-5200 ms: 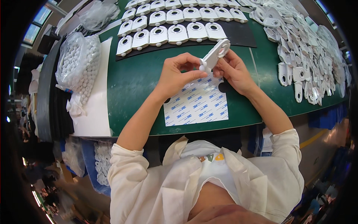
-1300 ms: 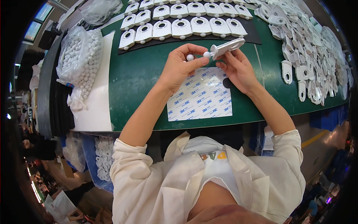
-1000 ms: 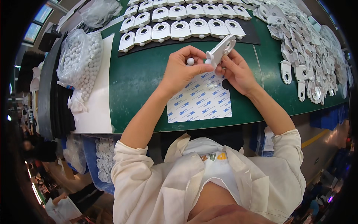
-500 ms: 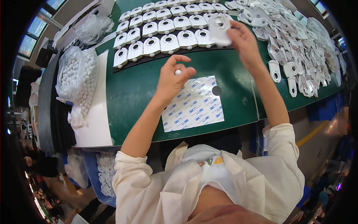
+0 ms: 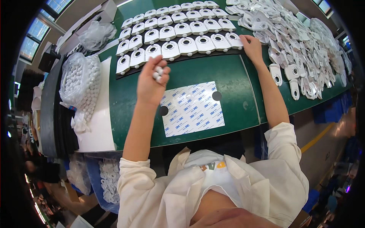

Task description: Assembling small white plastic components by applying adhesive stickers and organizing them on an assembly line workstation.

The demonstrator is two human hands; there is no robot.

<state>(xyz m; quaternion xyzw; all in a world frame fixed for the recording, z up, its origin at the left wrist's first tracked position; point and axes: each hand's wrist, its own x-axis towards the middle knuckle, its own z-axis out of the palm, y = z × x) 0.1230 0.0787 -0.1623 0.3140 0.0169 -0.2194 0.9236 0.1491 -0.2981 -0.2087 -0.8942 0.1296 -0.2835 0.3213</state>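
My left hand is raised over the near left part of the rows, its fingers curled around several small white balls. At the right end of the nearest row, my right hand has its fingertips on the edge of a white plastic housing with a round hole. That housing stands in line with the others, each with a dark-ringed hole and most with a white ball at the front edge. They rest on black strips. A printed white backing sheet lies nearer me, with dark round spots at two edges.
Loose white housings form a large heap on the right of the green table. At left, a clear bag of white balls sits on a white board, beside stacked black sheets. Below the table hangs a blue-lined bin.
My right hand has brought the housing down to the right end of the nearest row. My left hand has moved left and turned, showing more white balls in its fingers.
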